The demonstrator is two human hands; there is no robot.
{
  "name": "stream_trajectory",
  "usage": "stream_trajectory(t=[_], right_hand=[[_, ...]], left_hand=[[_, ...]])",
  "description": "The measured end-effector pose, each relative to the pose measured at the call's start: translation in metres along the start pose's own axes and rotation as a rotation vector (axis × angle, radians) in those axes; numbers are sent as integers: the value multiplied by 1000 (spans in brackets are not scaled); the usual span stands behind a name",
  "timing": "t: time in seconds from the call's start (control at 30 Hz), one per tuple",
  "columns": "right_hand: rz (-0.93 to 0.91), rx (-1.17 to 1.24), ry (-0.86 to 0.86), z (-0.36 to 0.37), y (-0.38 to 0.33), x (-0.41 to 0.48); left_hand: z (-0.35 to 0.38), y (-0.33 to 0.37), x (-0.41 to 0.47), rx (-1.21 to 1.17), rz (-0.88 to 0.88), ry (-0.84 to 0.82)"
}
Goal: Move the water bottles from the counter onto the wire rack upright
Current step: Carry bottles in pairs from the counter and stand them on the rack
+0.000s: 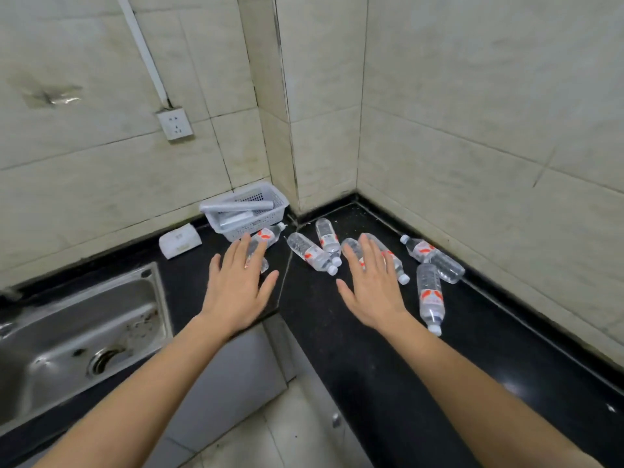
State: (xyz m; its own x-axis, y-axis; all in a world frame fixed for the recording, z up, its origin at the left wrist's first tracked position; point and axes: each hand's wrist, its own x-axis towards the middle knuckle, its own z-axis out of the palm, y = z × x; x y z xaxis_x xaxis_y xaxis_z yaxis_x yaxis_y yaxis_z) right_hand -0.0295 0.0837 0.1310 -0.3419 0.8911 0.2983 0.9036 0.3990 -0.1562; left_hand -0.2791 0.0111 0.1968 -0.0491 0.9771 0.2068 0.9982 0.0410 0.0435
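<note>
Hovering over the black desk (371, 366), the left hand (236, 292) and right hand (371, 292) are both spread flat, holding nothing. The water bottles (312, 253) lie on their sides near the corner. Full and clear, they look weighty, smooth and slightly squeezable; grip round the middle.

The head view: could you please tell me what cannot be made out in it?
1. The wire rack: outside the frame, place unknown.
2. The bottle by the basket: partly covered by the left hand; contact cannot be told.
3. The two bottles behind the right hand: middles hidden by it.
4. The bottle labels: too small to read.
5. The sink: cut off by the left edge.
</note>
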Motion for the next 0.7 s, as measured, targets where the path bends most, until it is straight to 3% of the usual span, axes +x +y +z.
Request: stream_trajectory(t=[0.2, 0.4, 0.7], right_hand=[[179, -78, -2, 40, 30, 43], [527, -171, -135, 70, 69, 68], [832, -148, -275, 109, 88, 76]], left_hand=[[57, -6, 110, -61, 147, -76], [117, 10, 215, -130, 448, -216], [199, 53, 298, -142, 740, -388]])
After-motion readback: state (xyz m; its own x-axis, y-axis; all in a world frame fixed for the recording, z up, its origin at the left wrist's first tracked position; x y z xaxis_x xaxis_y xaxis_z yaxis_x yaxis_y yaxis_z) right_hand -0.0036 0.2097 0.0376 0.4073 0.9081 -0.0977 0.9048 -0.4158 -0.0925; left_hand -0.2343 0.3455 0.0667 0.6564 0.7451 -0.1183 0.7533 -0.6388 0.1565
